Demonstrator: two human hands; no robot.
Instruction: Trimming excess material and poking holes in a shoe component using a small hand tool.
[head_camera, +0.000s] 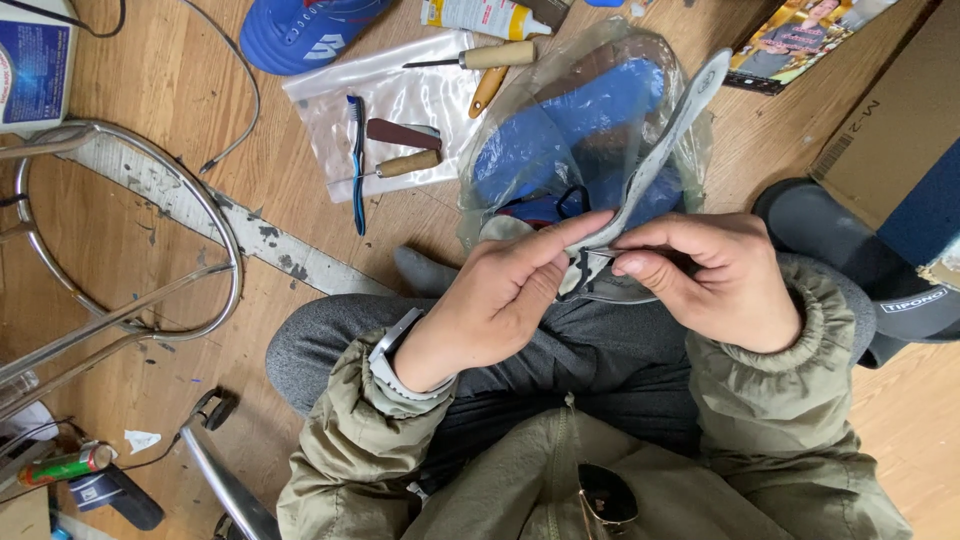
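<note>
Insole (668, 140) between hands (610, 280), above lap; plastic bag (400, 105) with awls (400, 165) left, on floor.

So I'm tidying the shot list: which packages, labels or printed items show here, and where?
Cardboard box: upper right, brown, with a small printed label.
Tube: top centre, white and yellow.
Printed booklet: top right, colourful cover.
Clear plastic bag: on the floor under the tools.
White carton: top left, blue panel.
</note>
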